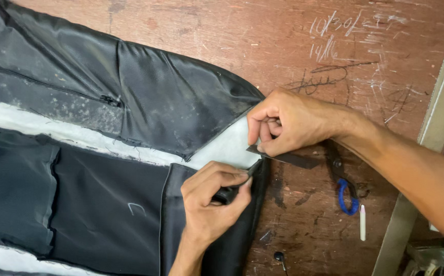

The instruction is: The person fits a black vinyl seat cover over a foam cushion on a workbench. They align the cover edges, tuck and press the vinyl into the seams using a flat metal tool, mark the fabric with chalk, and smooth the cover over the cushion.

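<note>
The right hand point(286, 122) comes in from the right edge, forearm stretched across the table, wrist bent down. Its fingers are curled under and its thumb and forefinger are pinched together on the end of a narrow black strap point(283, 157) that runs flat to the right, onto the wood. The left hand point(214, 202) rises from the bottom edge, knuckles up, fingers folded tight around a small black plastic buckle point(227, 194) at the strap's other end, just below the right hand. The two hands are close but not touching.

Both work at the right-hand corner of a large black fabric bag panel point(104, 133), which fills the left half of the view. The cloth is a slightly shiny woven synthetic, dusty and speckled grey on the upper part, where a black zipper point(110, 100) runs diagonally. White foam padding point(227, 145) shows through along the seams, with frayed threads at its edges. A small white chalk mark sits on the lower panel.

The wooden table point(283, 46) is reddish brown, scratched and scribbled with chalk. To the right of the hands lie scissors with a blue handle point(345, 191) and a white chalk stick point(363, 222), leaving bare wood above and below. A pale table edge rail point(436, 117) bounds the surface on the right.
</note>
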Action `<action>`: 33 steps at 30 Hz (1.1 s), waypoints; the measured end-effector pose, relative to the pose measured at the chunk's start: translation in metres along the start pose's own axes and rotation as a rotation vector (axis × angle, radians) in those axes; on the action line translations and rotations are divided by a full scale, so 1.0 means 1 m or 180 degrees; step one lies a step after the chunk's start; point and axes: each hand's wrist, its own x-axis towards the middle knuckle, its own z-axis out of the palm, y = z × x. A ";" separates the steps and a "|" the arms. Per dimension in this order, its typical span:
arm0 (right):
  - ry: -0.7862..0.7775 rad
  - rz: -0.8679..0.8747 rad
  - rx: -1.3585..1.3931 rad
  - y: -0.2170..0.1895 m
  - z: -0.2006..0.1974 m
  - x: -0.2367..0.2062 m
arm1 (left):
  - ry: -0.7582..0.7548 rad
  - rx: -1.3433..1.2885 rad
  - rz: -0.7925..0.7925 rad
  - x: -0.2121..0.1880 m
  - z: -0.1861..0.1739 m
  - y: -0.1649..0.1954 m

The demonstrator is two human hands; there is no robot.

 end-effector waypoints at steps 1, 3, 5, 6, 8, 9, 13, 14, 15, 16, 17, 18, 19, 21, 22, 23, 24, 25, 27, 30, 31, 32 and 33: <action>0.0001 -0.0040 -0.0023 0.000 0.001 -0.001 | 0.0021 0.0013 -0.0013 -0.001 0.001 0.000; -0.0013 -0.0040 -0.0066 -0.001 0.002 -0.002 | 0.0058 0.0022 0.0007 -0.002 0.002 0.000; -0.0034 0.0053 -0.0105 -0.001 0.002 -0.003 | 0.0083 0.0003 0.0077 -0.003 0.004 -0.001; -0.0025 0.0049 -0.0123 -0.001 0.003 -0.003 | 0.0085 0.0010 0.0086 -0.003 0.004 -0.001; -0.0015 0.0050 -0.0151 0.000 0.004 -0.003 | 0.0088 0.0025 0.0091 -0.005 0.005 -0.001; -0.0009 0.0055 -0.0128 0.000 0.005 -0.003 | 0.0089 0.0021 0.0088 -0.005 0.005 -0.001; -0.0016 0.0067 -0.0043 0.001 0.008 -0.002 | 0.0106 0.0027 0.0077 -0.009 0.004 -0.003; -0.0018 0.0081 -0.0017 0.001 0.009 -0.003 | 0.0102 0.0023 0.0071 -0.010 0.003 -0.004; -0.0012 0.0045 -0.0034 0.002 0.010 -0.003 | 0.0102 0.0015 0.0081 -0.011 0.003 -0.004; -0.0006 0.0009 -0.0056 0.002 0.011 -0.003 | 0.0105 0.0007 0.0093 -0.012 0.003 -0.005; 0.0001 -0.0027 -0.0078 0.002 0.011 -0.003 | 0.0108 -0.0003 0.0107 -0.013 0.004 -0.005; 0.0016 0.0010 -0.0085 0.002 0.012 -0.004 | 0.0105 -0.0005 0.0102 -0.013 0.004 -0.006; 0.0030 0.0042 -0.0092 0.002 0.013 -0.004 | 0.0101 -0.0003 0.0098 -0.014 0.005 -0.006; 0.0054 0.0102 -0.0065 0.004 0.015 -0.003 | 0.0092 -0.0099 0.0126 -0.017 0.004 -0.006; 0.0066 0.0134 -0.0032 0.005 0.016 -0.003 | 0.0084 -0.0203 0.0156 -0.018 0.003 -0.006; 0.0085 0.0161 -0.0001 0.007 0.016 -0.003 | 0.0073 -0.0304 0.0196 -0.019 0.002 -0.006; 0.0095 0.0141 0.0069 0.009 0.015 -0.004 | 0.0072 -0.0296 0.0127 -0.019 0.002 -0.006; 0.0096 0.0125 0.0147 0.011 0.015 -0.005 | 0.0070 -0.0286 0.0045 -0.020 0.002 -0.005; 0.0105 0.0033 0.0288 0.017 0.014 -0.005 | 0.0053 -0.0129 -0.0055 -0.019 0.001 -0.002; 0.0179 -0.0203 0.0515 0.027 0.013 -0.008 | 0.0089 0.0257 -0.0189 -0.015 0.003 0.008; 0.0246 -0.0329 0.0583 0.031 0.013 -0.011 | 0.0176 0.0374 -0.0244 -0.014 0.004 0.012; 0.0309 -0.0453 0.0655 0.034 0.013 -0.015 | 0.0264 0.0490 -0.0304 -0.012 0.005 0.017; 0.0393 -0.0611 0.0688 0.037 0.013 -0.020 | 0.0194 0.0774 -0.0106 -0.009 0.004 0.021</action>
